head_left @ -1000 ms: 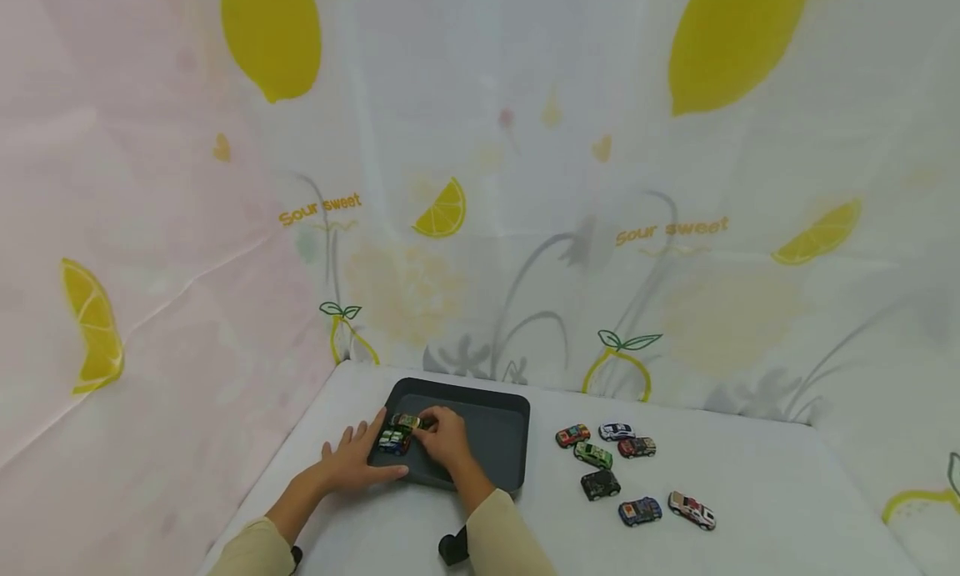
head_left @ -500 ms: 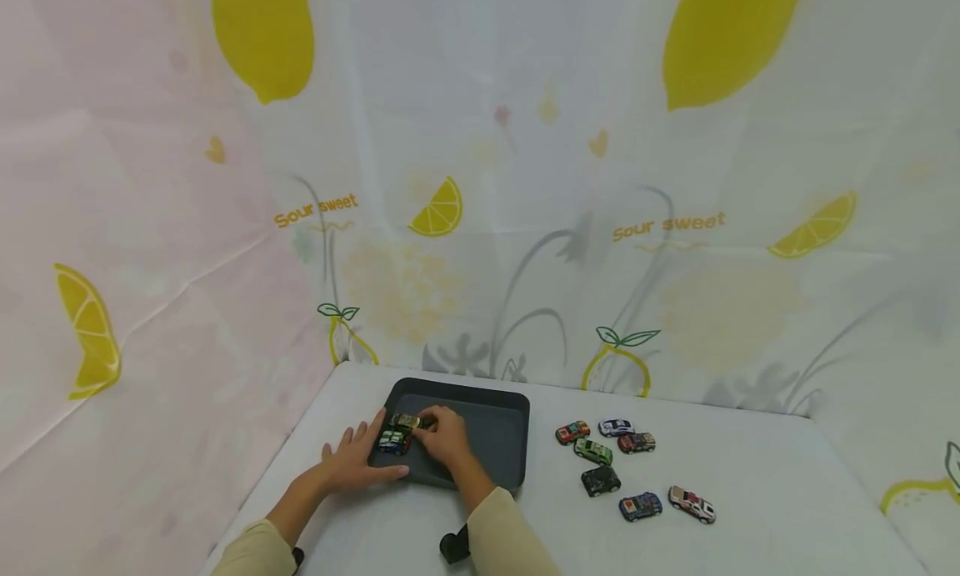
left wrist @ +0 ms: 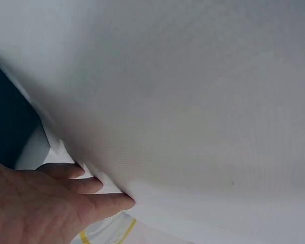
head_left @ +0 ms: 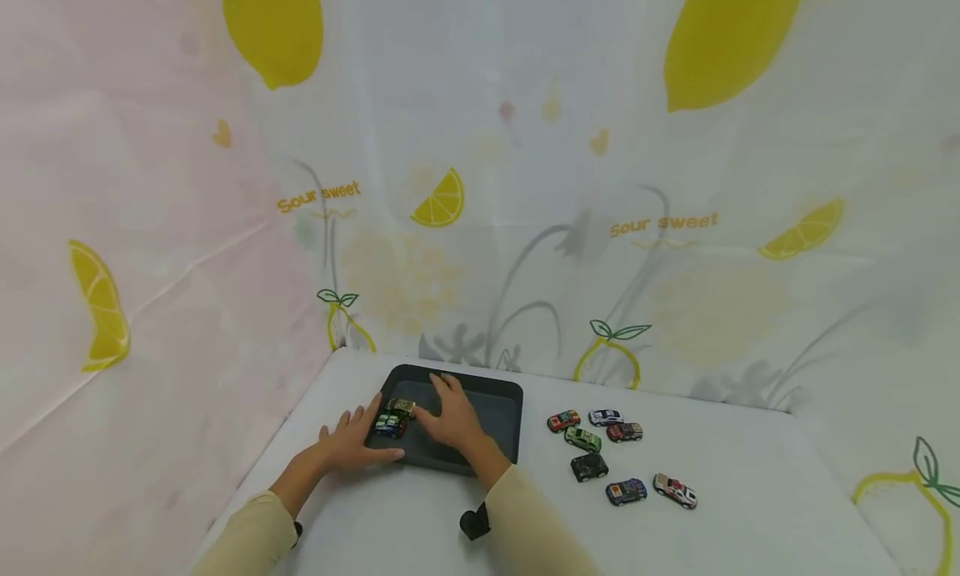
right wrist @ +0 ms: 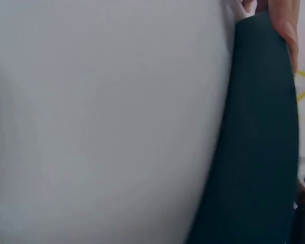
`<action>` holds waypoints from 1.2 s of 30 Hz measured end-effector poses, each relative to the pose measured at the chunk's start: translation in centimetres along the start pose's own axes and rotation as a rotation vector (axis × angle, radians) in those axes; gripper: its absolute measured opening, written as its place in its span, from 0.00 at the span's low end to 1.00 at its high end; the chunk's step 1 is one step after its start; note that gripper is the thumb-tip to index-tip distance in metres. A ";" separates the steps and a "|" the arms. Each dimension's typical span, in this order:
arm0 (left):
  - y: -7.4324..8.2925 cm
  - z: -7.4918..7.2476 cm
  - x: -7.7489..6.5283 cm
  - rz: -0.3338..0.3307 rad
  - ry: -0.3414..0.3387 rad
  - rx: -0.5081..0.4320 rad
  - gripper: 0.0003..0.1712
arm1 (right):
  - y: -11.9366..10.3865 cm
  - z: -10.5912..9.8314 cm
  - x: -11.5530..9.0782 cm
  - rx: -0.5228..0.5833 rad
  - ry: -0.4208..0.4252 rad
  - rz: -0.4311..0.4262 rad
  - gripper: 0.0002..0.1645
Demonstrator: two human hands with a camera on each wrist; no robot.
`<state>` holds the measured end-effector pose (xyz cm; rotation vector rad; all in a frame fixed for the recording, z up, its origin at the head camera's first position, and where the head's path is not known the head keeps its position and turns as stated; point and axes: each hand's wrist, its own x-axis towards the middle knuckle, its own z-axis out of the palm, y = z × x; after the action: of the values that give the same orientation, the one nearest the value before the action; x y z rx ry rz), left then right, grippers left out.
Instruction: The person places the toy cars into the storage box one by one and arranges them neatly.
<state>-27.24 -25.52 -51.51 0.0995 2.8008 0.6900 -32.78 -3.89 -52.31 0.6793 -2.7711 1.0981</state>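
Observation:
A dark grey tray (head_left: 480, 426) lies on the white table, with a few toy cars at its left end. One of them, a yellowish toy car (head_left: 402, 407), sits behind a green, white and blue cluster of toy cars (head_left: 390, 426). My left hand (head_left: 347, 445) spreads its fingers along the tray's near left corner, and its thumb lies by the front rim. Over the tray my right hand (head_left: 455, 420) stretches its fingers out, holding nothing, just right of the yellowish car. In the left wrist view the left hand (left wrist: 35, 208) is beside the tray wall (left wrist: 12, 112).
Right of the tray several toy cars are scattered, among them a green one (head_left: 582, 439), a black one (head_left: 589, 467), a blue one (head_left: 626, 492) and a white-red one (head_left: 675, 491). A lemon-printed curtain (head_left: 480, 293) stands behind the table.
My right hand has let go of the yellowish toy car; its fingers have straightened and it has drawn slightly right. The left hand stays at the tray. The head view has shifted a little.

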 end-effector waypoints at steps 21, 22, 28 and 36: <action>0.1 -0.4 -0.2 0.032 -0.011 -0.014 0.70 | 6.1 -9.3 -3.0 -0.389 0.065 -0.002 0.48; 0.1 -0.3 -0.2 0.028 -0.011 -0.016 0.71 | 6.5 -9.6 -3.3 -0.396 0.070 -0.001 0.48; -0.4 0.1 0.1 0.028 -0.015 -0.022 0.70 | 8.3 -11.8 -4.6 -0.431 0.086 0.058 0.46; -0.2 -0.4 0.0 0.066 -0.022 -0.030 0.69 | 11.5 -14.4 -6.5 -0.495 0.082 0.195 0.46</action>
<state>-27.40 -25.85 -51.24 0.1929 2.7765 0.7408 -33.10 15.54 -50.45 0.3017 -2.9032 0.4067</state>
